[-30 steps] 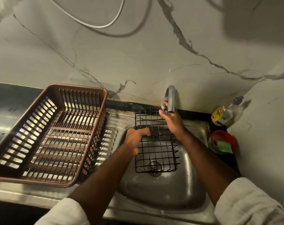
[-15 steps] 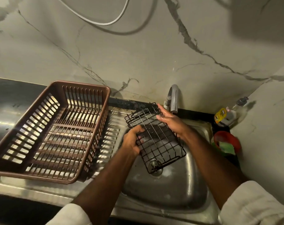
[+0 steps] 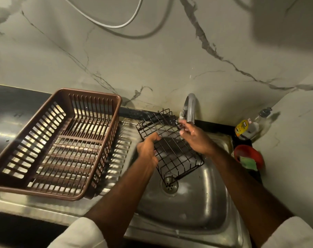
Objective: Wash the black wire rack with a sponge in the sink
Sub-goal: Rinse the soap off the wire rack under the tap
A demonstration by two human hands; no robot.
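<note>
The black wire rack [image 3: 171, 154] is held tilted over the steel sink [image 3: 188, 215], its lower corner above the drain [image 3: 170, 185]. My left hand [image 3: 148, 149] grips the rack's left edge, fingers curled over the wires. Just under the tap spout [image 3: 190, 109], my right hand [image 3: 195, 138] pinches the rack's far right corner. A green sponge [image 3: 248, 162] lies in a red bowl [image 3: 248, 149] to the right of the sink, away from both hands.
A brown plastic dish basket [image 3: 62, 140] sits on the ribbed drainboard left of the sink. A dish soap bottle [image 3: 245, 128] stands in the back right corner. A white cable [image 3: 107, 20] hangs on the marble wall.
The rack has turned from lying square in the sink to a raised diagonal tilt. My right hand left the tap, lay on the rack, and has now moved up to its far corner.
</note>
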